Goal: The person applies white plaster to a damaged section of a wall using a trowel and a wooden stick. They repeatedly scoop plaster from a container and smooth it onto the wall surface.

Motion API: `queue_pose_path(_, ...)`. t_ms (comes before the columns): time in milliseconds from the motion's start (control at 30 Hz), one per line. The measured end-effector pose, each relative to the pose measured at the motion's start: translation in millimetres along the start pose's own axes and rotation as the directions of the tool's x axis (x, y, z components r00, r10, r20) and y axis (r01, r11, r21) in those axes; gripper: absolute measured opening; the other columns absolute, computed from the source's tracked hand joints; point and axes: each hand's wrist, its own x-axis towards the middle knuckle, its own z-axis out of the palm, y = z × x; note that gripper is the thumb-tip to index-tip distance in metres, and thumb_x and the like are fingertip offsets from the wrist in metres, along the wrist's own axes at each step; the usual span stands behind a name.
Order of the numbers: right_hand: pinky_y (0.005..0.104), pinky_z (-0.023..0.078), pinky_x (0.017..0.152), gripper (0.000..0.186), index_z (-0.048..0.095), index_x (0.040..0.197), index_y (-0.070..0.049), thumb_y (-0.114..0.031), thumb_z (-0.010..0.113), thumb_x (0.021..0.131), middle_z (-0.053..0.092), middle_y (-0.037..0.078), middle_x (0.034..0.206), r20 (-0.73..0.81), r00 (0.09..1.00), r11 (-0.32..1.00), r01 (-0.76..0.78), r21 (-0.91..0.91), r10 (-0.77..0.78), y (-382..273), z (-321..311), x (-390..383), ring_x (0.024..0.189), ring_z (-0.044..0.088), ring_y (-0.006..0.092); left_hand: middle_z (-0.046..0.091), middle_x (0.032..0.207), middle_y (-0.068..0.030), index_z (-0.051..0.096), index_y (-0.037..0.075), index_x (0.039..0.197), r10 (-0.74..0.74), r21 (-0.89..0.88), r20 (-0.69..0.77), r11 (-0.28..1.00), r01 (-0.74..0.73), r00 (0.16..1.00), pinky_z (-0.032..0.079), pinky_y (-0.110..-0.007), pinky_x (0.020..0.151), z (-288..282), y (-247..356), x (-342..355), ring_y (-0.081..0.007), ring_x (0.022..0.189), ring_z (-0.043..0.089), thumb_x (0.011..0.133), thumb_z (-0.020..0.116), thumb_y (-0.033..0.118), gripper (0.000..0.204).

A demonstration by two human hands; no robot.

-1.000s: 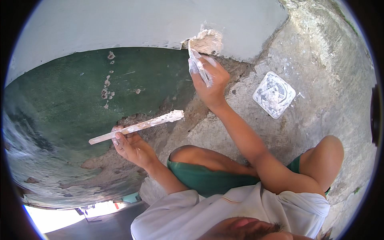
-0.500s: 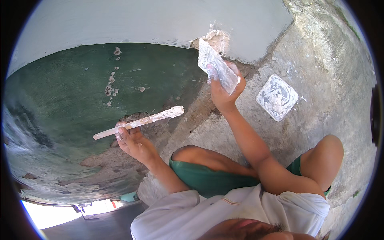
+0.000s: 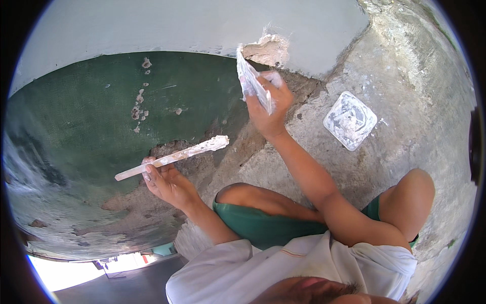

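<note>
My left hand (image 3: 169, 183) pinches a flat wooden stick (image 3: 172, 157) near its lower left part; white paste coats the stick's far end. Up against the wall, my right hand (image 3: 272, 104) grips a thin flat scraper (image 3: 254, 83) smeared with white paste. The scraper's upper corner is beside a rough patch (image 3: 268, 50) of bare, paste-edged wall where the grey and green paint meet. I cannot tell whether the corner touches the wall. To the right of that hand, a square white lid (image 3: 350, 121) holding more paste lies on the concrete floor.
The wall is pale grey (image 3: 167, 28) above and dark green (image 3: 101, 96) below, with chipped spots (image 3: 139, 104) and peeled areas near its foot. Rough concrete floor (image 3: 304, 157) extends along it. My bent knees (image 3: 417, 195) are close beneath my arms.
My right hand has moved left, and the scraper has turned more edge-on, uncovering more of the rough patch. My left hand and the stick have shifted only slightly left.
</note>
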Motion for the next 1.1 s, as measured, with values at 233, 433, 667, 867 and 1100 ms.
queue_pose_path(233,0.0254,0.047,0.056,0.017,0.059,0.092,0.007,0.002,0.068,0.078,0.061,0.011,0.084,-0.155,0.975,0.971,-0.182,-0.157,0.158,17.5,-32.7,-10.4,0.07,0.06,0.0143,0.055,0.103,-0.0087,0.054,-0.002,0.109,0.012,-0.014,-0.094,1.0,-0.014,0.995,0.049,-0.035,0.083,4.3,3.6,-0.9,-0.018,0.093,0.056,0.097,0.056,0.023,0.027)
queue_pose_path(433,0.0278,0.046,0.062,0.02,0.067,0.094,0.007,0.003,0.067,0.074,0.059,0.012,0.083,-0.166,0.982,0.99,-0.111,-0.091,0.095,13.4,-27.6,-17.0,0.072,0.059,0.0181,0.056,0.103,-0.009,0.053,-0.001,0.109,0.022,0.001,-0.075,1.0,-0.022,0.997,0.049,-0.035,0.083,7.3,5.0,-1.6,-0.0172,0.093,0.056,0.097,0.056,0.021,0.026)
queue_pose_path(667,0.0276,0.046,0.06,0.015,0.066,0.089,0.006,0.001,0.066,0.075,0.061,0.01,0.084,0.06,0.998,0.997,-0.002,-0.083,0.007,0.5,-4.3,-1.8,0.07,0.059,0.0171,0.056,0.104,-0.0092,0.053,-0.001,0.109,0.043,0.03,-0.074,0.999,-0.041,0.996,0.049,-0.036,0.084,-3.0,2.2,-1.6,-0.018,0.094,0.056,0.097,0.055,0.02,0.025)
queue_pose_path(867,0.0231,0.052,0.054,0.021,0.057,0.105,0.006,-0.001,0.063,0.087,0.064,0.01,0.089,-0.191,0.848,0.856,-0.437,0.275,0.494,13.1,-31.6,-4.1,0.068,0.063,0.0124,0.057,0.104,-0.0088,0.053,-0.002,0.109,0.016,0.002,-0.071,1.0,-0.016,0.997,0.049,-0.034,0.082,-6.6,2.7,0.4,-0.0174,0.093,0.056,0.098,0.054,0.022,0.026)
queue_pose_path(1100,0.0247,0.054,0.056,0.026,0.054,0.107,0.007,-0.001,0.066,0.085,0.063,0.013,0.092,-0.166,0.901,0.881,-0.329,0.339,0.4,3.3,-6.8,-7.7,0.072,0.064,0.0148,0.057,0.1,-0.0088,0.054,-0.001,0.108,0.038,0.019,-0.091,0.999,-0.036,0.995,0.049,-0.034,0.082,-2.6,5.3,-3.4,-0.0165,0.09,0.057,0.098,0.054,0.022,0.025)
